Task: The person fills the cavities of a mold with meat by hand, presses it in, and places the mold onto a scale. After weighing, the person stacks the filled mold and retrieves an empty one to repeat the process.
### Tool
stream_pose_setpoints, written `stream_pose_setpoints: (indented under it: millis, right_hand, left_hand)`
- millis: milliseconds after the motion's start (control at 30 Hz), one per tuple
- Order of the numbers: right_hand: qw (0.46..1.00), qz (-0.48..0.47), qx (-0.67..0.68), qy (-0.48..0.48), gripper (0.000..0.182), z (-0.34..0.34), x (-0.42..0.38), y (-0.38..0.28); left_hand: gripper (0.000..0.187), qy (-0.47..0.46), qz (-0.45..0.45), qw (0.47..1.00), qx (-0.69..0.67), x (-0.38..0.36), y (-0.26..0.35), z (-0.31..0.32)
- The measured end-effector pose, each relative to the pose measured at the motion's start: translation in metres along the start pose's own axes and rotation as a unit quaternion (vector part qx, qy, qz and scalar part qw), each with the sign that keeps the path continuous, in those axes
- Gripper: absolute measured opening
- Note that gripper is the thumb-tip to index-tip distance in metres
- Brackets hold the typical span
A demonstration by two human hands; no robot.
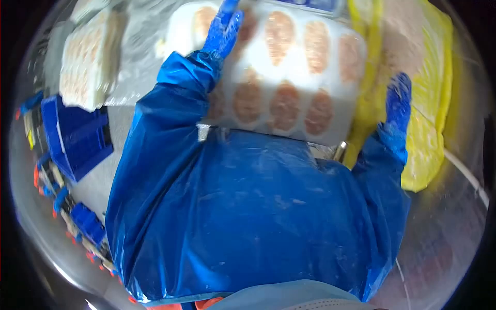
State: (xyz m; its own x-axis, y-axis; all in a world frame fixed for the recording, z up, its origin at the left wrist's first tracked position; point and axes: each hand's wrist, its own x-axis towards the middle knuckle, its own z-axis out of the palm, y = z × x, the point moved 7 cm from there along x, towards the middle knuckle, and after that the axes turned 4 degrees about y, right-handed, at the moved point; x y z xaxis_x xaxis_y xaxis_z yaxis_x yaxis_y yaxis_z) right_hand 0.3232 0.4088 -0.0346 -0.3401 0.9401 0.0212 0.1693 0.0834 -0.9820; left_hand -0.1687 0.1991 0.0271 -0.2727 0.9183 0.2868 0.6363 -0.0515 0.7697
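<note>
A grey steel desk [132,72] carries a white moulded tray of pinkish oval patties [289,72]; no writing is legible. The blue-gloved left hand [223,32] lies flat and open on the tray's top, arm stretched forward. The blue-gloved right hand [398,101], fingers open, presses its right edge beside a yellow plastic bag [429,103].

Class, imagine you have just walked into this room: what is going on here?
A person in a glossy blue plastic coverall and blue gloves stands at a large white tray of pinkish oval patties. The left hand lies on the tray's left part, among the patties. The right hand is at the tray's right edge, beside a yellow plastic bag. A second white tray of patties and a blue plastic crate sit to the left.
</note>
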Motion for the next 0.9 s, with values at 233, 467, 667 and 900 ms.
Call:
stream_pose_setpoints:
  millis: [233,467,667,900]
  right_hand:
    - [0.975,-0.019,0.218,-0.040,0.025,0.253,-0.089,-0.141]
    - [0.950,0.072,0.263,-0.149,0.044,0.446,-0.088,-0.114]
    - [0.932,0.122,0.316,-0.127,0.037,0.394,-0.118,-0.104]
    - [0.954,0.115,0.250,-0.119,0.033,0.305,-0.141,-0.113]
  left_hand:
    - [0.062,0.218,-0.074,0.971,-0.072,-0.042,-0.062,-0.130]
    - [0.058,0.121,-0.012,0.988,0.101,-0.042,-0.091,-0.093]
    - [0.060,0.002,0.131,0.958,0.254,-0.038,-0.055,-0.020]
    - [0.066,-0.049,0.162,0.968,0.185,-0.038,-0.052,-0.024]
